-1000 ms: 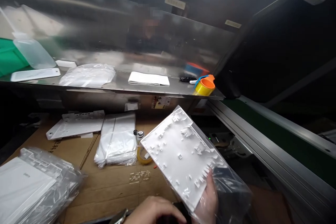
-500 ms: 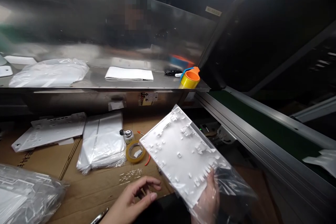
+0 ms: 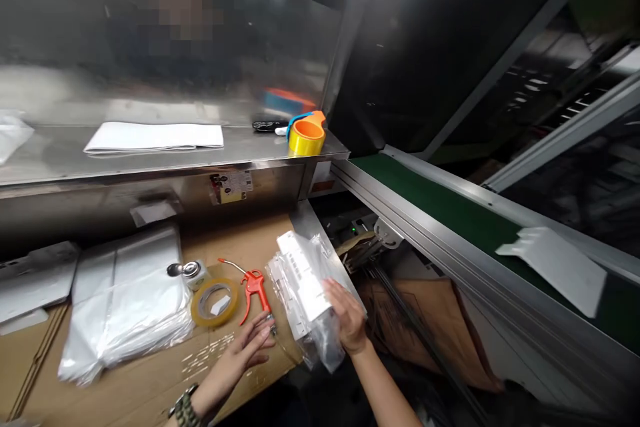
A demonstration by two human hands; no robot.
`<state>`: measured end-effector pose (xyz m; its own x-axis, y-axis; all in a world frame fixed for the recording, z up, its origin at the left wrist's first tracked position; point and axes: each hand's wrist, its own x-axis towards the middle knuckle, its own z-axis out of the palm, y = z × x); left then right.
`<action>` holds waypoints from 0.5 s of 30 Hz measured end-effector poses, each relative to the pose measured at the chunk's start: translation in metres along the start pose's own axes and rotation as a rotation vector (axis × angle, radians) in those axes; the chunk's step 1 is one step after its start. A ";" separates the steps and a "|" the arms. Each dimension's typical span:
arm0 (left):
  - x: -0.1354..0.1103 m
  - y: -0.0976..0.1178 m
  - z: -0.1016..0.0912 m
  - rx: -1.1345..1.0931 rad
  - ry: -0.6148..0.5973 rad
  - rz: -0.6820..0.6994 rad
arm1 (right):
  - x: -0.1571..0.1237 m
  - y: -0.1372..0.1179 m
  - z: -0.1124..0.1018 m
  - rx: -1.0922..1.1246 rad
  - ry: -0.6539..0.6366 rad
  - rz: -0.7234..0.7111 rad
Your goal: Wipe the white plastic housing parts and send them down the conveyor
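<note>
My right hand point(image 3: 349, 317) grips a white moulded plastic panel point(image 3: 303, 273) that sits inside a clear plastic bag point(image 3: 323, 340); the panel stands nearly on edge at the right end of the cardboard-covered bench point(image 3: 150, 373). My left hand point(image 3: 247, 348), a watch on its wrist, lies on the cardboard with fingers stretched out flat. Its fingertips reach the base of a red air blow gun point(image 3: 254, 287). A roll of yellow tape point(image 3: 215, 302) lies just left of the gun.
A stack of clear bags point(image 3: 125, 300) and a small metal-capped bottle point(image 3: 186, 271) lie at left. The steel shelf point(image 3: 165, 160) carries folded white paper point(image 3: 155, 137) and an orange-yellow tape dispenser point(image 3: 306, 134). At right a green conveyor point(image 3: 450, 207) bears a white part point(image 3: 555, 265).
The view swung right. My right hand lowered the bagged panel and turned it on edge at the bench's end. My left hand stretched forward to the red blow gun.
</note>
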<state>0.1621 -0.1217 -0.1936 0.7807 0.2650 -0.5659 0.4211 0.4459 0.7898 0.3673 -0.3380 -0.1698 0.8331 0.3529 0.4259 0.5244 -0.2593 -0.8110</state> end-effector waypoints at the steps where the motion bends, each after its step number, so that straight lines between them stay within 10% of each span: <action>1: 0.009 0.001 0.007 -0.048 -0.004 -0.027 | 0.002 0.008 0.007 -0.001 -0.137 -0.098; 5: 0.039 -0.002 0.038 -0.083 -0.014 -0.032 | -0.002 0.036 0.015 -0.077 -0.463 -0.342; 15: 0.094 -0.042 0.068 -0.034 0.149 0.059 | -0.030 0.032 0.000 -0.299 -0.689 -0.384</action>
<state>0.2486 -0.1734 -0.2639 0.7259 0.4142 -0.5491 0.3585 0.4535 0.8160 0.3591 -0.3565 -0.2086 0.3445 0.9097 0.2317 0.8549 -0.2020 -0.4779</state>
